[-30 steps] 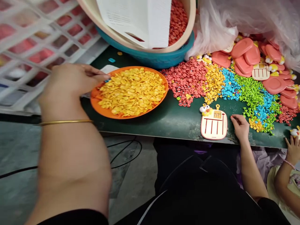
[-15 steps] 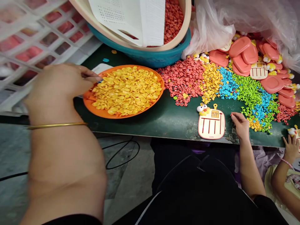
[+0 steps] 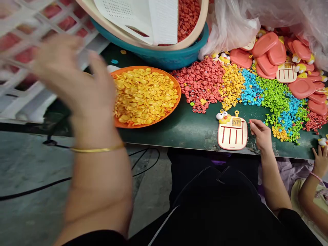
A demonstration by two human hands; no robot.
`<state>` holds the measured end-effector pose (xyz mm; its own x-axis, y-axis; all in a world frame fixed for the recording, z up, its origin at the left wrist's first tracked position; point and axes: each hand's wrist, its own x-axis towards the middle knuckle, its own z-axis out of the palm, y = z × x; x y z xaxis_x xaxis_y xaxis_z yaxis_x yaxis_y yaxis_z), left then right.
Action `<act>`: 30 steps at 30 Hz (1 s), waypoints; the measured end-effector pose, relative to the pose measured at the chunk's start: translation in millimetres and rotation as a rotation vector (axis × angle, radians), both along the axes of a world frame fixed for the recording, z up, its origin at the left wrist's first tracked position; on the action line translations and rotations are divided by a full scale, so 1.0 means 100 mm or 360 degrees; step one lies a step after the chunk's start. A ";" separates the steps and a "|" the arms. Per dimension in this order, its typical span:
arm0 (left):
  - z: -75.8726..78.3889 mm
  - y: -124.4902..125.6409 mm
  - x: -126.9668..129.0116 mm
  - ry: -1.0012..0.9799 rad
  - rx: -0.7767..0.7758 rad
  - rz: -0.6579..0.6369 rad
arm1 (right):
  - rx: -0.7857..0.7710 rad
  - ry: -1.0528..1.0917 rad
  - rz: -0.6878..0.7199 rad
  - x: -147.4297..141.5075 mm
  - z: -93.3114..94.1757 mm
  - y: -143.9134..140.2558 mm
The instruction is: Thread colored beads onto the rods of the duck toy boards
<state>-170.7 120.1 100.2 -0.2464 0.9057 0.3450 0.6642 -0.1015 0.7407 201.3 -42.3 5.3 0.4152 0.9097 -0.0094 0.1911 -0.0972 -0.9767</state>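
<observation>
A single head-worn camera looks forward and steeply down from above the seated person's lap, facing the near edge of the dark green table [image 3: 189, 131] and the grey floor [image 3: 28, 164] to its left. It sits close: the left hand [image 3: 74, 80] rises blurred and large in the left foreground, while the right hand [image 3: 260, 135] lies smaller at the table's edge. The frame's top cuts off the teal basin [image 3: 164, 58], and another person's hand [image 3: 320, 155] enters at the right margin.

Bare green tabletop [image 3: 189, 131] beside plate [image 3: 153, 121]
</observation>
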 end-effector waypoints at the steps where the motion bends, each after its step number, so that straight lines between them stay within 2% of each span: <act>1: -0.06 -0.19 0.27 0.0048 0.0092 -0.0139 | 0.0017 -0.0236 0.0046 -0.02 0.02 0.05; 2: -0.16 -0.39 0.54 0.0107 0.0159 -0.0369 | 0.0029 -0.0458 0.0112 -0.04 0.05 0.10; 3: -0.29 -0.60 0.81 0.0146 0.0177 -0.0704 | 0.0035 -0.0644 0.0185 -0.05 0.07 0.14; 4: -0.44 -0.80 1.04 0.0184 0.0114 -0.1084 | 0.0038 -0.0782 0.0253 -0.06 0.10 0.18; 5: -0.59 -0.98 1.24 0.0205 0.0030 -0.1360 | 0.0036 -0.0878 0.0314 -0.06 0.12 0.21; 6: -0.74 -1.13 1.40 0.0217 -0.0030 -0.1492 | 0.0035 -0.0945 0.0363 -0.05 0.13 0.24; 8: -0.98 -1.34 1.59 0.0288 -0.0142 -0.1506 | 0.0036 -0.1056 0.0426 -0.02 0.16 0.26; 10: -1.10 -1.45 1.64 0.0326 -0.0217 -0.1449 | 0.0023 -0.1164 0.0487 0.02 0.18 0.25; 15: -1.13 -1.52 1.62 0.0328 -0.0229 -0.1354 | 0.0052 -0.1203 0.0721 0.01 0.17 0.04; 18: -1.16 -1.52 1.62 0.0282 -0.0179 -0.1373 | 0.0145 -0.1155 0.0692 -0.12 0.09 -0.07; 20: -1.18 -1.52 1.63 0.0265 -0.0130 -0.1369 | 0.0212 -0.1097 0.0701 -0.22 0.04 -0.03; 22: -1.20 -1.52 1.63 0.0272 -0.0070 -0.1329 | 0.0286 -0.0993 0.0726 -0.30 0.04 0.17; 25: -1.18 -1.53 1.63 0.0382 -0.0009 -0.1296 | 0.0380 -0.0978 0.0582 -0.39 0.11 0.71; 27: -1.15 -1.52 1.63 0.0481 -0.0009 -0.1332 | 0.0347 -0.1176 0.0542 -0.48 0.15 1.13; 30: -1.14 -1.51 1.62 0.0519 -0.0001 -0.1346 | 0.0145 -0.1531 0.0755 -0.60 0.17 1.58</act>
<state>-8.4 -30.7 -13.4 0.6109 0.7402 0.2809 0.5449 -0.6505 0.5291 141.7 115.5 22.4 -0.1834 0.9606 0.2089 0.8822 0.2546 -0.3961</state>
